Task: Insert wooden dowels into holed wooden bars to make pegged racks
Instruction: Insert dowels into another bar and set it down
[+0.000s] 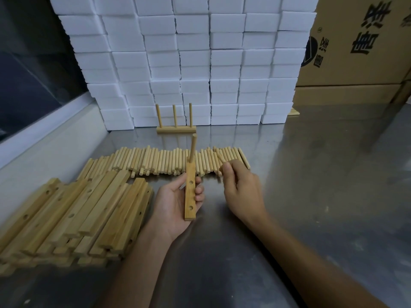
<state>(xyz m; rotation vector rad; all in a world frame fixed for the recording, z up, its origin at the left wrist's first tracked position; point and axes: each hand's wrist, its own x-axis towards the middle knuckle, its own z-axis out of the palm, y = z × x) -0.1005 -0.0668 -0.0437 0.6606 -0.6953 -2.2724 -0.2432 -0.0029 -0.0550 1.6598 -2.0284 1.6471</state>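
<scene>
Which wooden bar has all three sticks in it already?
The rack standing by the white blocks: three dowels upright. The bar in the left hand has one dowel; the piled bars have none.

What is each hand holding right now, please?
Left hand: grips the holed bar.
Right hand: pinches a loose dowel.

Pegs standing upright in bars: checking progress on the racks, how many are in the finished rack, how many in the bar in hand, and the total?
Finished rack: 3 pegs
Bar in the left hand: 1 peg
Total: 4 pegs
</scene>
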